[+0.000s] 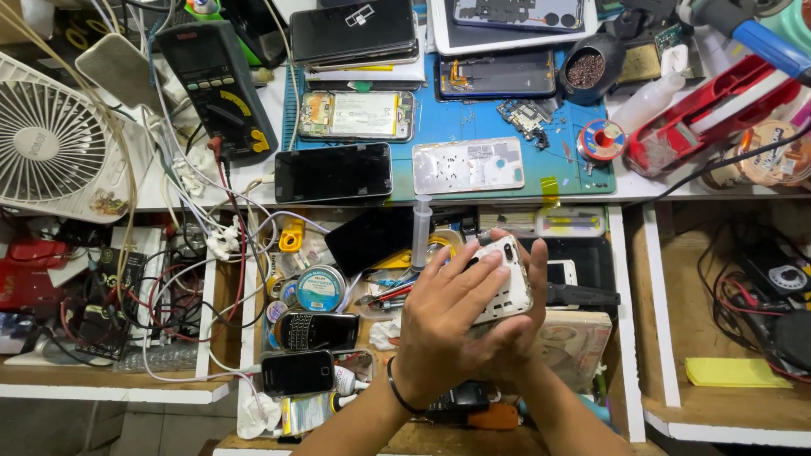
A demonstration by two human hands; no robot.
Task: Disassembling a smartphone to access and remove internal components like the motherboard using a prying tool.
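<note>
This is looking like a phone repair workshop. A blue rubber work mat (pixel 473 127) is lying on a white bench, carrying several opened smartphones with bare circuit boards (pixel 355 115) and a silver phone back cover (pixel 467 165). A black handheld multimeter with a yellow dial (pixel 221 84) is sitting beside tangled red and white wires (pixel 211 253). A small white desk fan (pixel 46 139) is standing at the left. Open wooden drawers (pixel 726 405) are overflowing with old handsets, round solder tins and glue tubes.

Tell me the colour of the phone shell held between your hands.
White: the phone shell, pressed between left hand and right hand, shows plainly in the head view.
</note>
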